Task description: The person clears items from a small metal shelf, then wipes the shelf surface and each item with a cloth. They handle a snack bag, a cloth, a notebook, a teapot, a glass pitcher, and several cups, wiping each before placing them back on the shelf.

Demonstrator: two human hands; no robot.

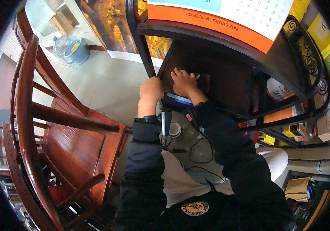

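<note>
My left hand (150, 91) is closed around the dark frame of a black shelf unit (143, 54), at its left corner. Just right of it, my right hand (184, 82) lies on the dark lower shelf board (226, 90) with its fingers stretched out. A dark brownish object (204, 82) sits beside the right hand, too dim to name. Below both hands shows a dark thing with a glossy bluish strip (178, 99). Its kind is unclear.
A desk calendar (211, 19) with an orange base stands on the upper shelf. To the left is a reddish wooden chair (80, 138). A blue bucket (78, 52) and a clear water jug (61, 46) stand on the tiled floor. Cables (207, 154) hang below my arms.
</note>
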